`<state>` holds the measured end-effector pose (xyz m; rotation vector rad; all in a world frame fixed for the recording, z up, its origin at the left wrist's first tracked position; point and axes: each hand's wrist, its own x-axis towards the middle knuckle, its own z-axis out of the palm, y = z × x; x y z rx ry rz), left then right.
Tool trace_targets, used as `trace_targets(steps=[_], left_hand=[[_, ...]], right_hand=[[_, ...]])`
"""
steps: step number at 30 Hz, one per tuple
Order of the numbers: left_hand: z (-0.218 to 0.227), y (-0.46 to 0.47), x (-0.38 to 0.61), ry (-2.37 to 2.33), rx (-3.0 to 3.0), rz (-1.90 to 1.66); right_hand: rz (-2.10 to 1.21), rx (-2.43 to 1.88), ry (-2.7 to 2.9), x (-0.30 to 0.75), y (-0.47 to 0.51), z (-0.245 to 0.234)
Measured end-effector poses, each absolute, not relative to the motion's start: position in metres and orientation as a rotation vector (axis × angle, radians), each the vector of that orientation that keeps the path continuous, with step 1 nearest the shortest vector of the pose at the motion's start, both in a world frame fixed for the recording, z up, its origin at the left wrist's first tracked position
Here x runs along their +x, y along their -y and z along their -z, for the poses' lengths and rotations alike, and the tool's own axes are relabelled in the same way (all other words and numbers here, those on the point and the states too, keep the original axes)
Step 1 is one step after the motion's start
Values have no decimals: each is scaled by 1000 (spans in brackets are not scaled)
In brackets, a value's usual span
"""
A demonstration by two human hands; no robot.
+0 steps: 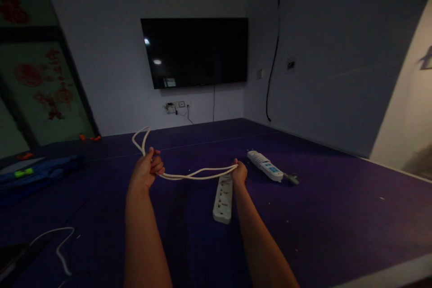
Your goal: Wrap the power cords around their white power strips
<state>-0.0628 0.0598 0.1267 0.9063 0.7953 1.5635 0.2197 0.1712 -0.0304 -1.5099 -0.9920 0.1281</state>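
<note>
A white power cord (192, 175) stretches doubled between my two hands, above the purple surface. My left hand (148, 168) is closed round it, and a loop of the cord sticks up past the fingers. On the other side my right hand (239, 173) pinches the cord near the far end of a white power strip (222, 200). That strip lies on the surface with its sockets facing up; my right hand partly hides its far end. Right of this hand lies a second power strip (270, 168) with blue sockets, its cord wound round it and its plug (292, 178) sticking out.
A white cable (60, 252) curls at the lower left by a dark object. Folded blue cloth (43, 173) lies at the left edge. A television (199, 54) hangs on the back wall above wall sockets (178, 105). A black cable (275, 54) hangs down the right wall.
</note>
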Motion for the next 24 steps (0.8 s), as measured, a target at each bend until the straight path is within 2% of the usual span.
trace_targets(steps=[13, 24], left_hand=[[-122, -50, -53, -1344, 1152, -1371], [-119, -58, -54, -1636, 1313, -1259]], right_hand=[[-137, -1410, 1135, 215, -167, 22], [-93, -1150, 1176, 208, -171, -15]])
